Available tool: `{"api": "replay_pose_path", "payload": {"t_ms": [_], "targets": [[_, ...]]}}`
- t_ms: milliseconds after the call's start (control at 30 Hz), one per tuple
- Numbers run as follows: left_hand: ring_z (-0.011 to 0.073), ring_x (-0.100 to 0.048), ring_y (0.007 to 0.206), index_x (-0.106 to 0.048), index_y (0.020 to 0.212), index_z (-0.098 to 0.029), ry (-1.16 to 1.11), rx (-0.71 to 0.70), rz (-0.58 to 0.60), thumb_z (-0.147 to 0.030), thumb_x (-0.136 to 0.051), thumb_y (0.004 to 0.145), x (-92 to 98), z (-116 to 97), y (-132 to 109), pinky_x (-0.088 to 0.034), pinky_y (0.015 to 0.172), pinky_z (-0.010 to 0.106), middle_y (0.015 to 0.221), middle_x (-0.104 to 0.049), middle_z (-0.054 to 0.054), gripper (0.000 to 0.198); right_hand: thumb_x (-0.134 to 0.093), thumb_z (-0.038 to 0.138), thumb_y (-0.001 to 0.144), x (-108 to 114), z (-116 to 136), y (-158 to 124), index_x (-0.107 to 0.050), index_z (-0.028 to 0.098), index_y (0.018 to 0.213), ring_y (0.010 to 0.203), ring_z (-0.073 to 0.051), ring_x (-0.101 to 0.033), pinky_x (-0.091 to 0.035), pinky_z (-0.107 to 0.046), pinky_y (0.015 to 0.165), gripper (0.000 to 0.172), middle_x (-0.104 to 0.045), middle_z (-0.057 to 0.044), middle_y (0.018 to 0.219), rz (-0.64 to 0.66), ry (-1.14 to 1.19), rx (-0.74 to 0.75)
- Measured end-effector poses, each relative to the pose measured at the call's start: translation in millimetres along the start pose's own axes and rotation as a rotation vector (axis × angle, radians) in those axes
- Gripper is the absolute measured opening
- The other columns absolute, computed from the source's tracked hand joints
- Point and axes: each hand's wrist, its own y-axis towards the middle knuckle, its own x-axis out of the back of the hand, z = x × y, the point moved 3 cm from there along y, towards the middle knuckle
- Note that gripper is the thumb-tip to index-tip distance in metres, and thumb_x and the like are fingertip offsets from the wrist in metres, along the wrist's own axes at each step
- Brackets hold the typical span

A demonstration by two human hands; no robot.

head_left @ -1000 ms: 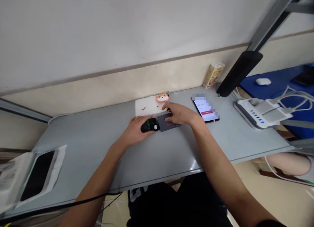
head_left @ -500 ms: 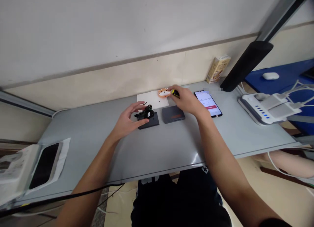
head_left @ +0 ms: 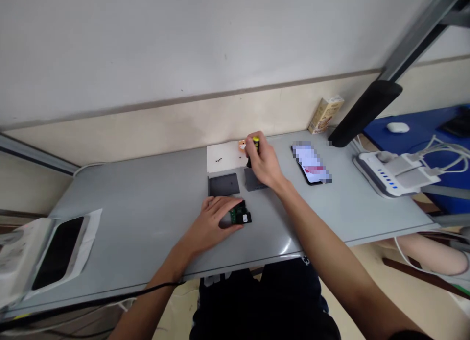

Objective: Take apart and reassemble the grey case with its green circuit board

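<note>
My left hand (head_left: 211, 223) curls around a green circuit board (head_left: 240, 213) with black blocks on it, low over the table near its front side. My right hand (head_left: 263, 162) grips a screwdriver (head_left: 256, 143) with a yellow and black handle, held upright; its tip is hidden. Below that hand sits a dark grey case (head_left: 253, 180), partly covered by the fingers. Left of it lies a flat dark cover plate (head_left: 223, 184). Behind, several tiny black screws (head_left: 219, 159) rest on a white sheet (head_left: 215, 166), beside an orange and white animal-faced item (head_left: 242, 145).
A lit phone (head_left: 311, 162) lies to the right, with a power strip (head_left: 387, 176) and plugs beyond. A small carton (head_left: 325, 115) stands by the wall near a black padded post (head_left: 367, 114). Another phone (head_left: 58, 252) is at far left. Someone's arm (head_left: 433, 252) shows at right.
My left hand has brought the circuit board off the dark cover plate, toward me and slightly right. My right hand has turned the screwdriver upright and moved from the orange item to over the case.
</note>
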Motion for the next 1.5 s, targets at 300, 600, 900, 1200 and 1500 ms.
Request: {"api": "replay_pose_path", "payload": {"t_ms": [300, 600, 900, 1200, 1500], "targets": [[0.0286, -0.052, 0.132, -0.055, 0.140, -0.030, -0.030, 0.100, -0.195, -0.042, -0.066, 0.097, 12.6, 6, -6, -0.034, 0.116, 0.050, 0.140, -0.062, 0.007, 0.046, -0.041, 0.050, 0.104, -1, 0, -2, -0.053, 0.025, 0.103, 0.060, -0.015, -0.048, -0.037, -0.030, 0.064, 0.028, -0.055, 0.003, 0.070, 0.095, -0.162, 0.034], [0.0279, -0.052, 0.123, -0.065, 0.123, -0.028, -0.010, 0.234, -0.445, -0.033, -0.062, 0.097, 35.2, 32, -25, -0.039, 0.113, 0.051, 0.133, -0.062, 0.007, 0.027, -0.043, 0.051, 0.104, 11, 7, -10, -0.053, 0.025, 0.092, 0.057, -0.013, -0.046, -0.038, -0.029, 0.059, 0.030, -0.054, 0.003, 0.065, -0.017, -0.071, 0.022], [0.0294, -0.052, 0.122, -0.071, 0.117, -0.029, 0.083, 0.044, -0.217, -0.036, -0.063, 0.097, 10.9, 2, -12, -0.039, 0.105, 0.049, 0.130, -0.064, 0.007, 0.023, -0.045, 0.051, 0.103, -4, 14, -50, -0.048, 0.026, 0.093, 0.055, -0.012, -0.046, -0.040, -0.029, 0.057, 0.028, -0.057, 0.004, 0.066, -0.064, 0.071, 0.037], [0.0291, -0.055, 0.119, -0.071, 0.117, -0.027, 0.132, 0.006, -0.226, -0.039, -0.063, 0.098, 6.3, -2, -8, -0.040, 0.101, 0.048, 0.127, -0.067, 0.008, 0.024, -0.047, 0.050, 0.102, -11, 17, -54, -0.049, 0.026, 0.092, 0.054, -0.011, -0.046, -0.040, -0.028, 0.055, 0.026, -0.059, 0.004, 0.067, -0.001, 0.078, 0.022], [0.0232, -0.063, 0.099, -0.073, 0.098, -0.026, 0.147, -0.058, -0.238, -0.034, -0.057, 0.104, 13.6, -2, 19, -0.038, 0.095, 0.046, 0.101, -0.075, 0.003, 0.019, -0.048, 0.054, 0.102, -1, 13, -43, -0.047, 0.025, 0.094, 0.048, -0.009, -0.044, -0.036, -0.023, 0.044, 0.030, -0.057, 0.005, 0.067, -0.200, 0.332, -0.084]]}}
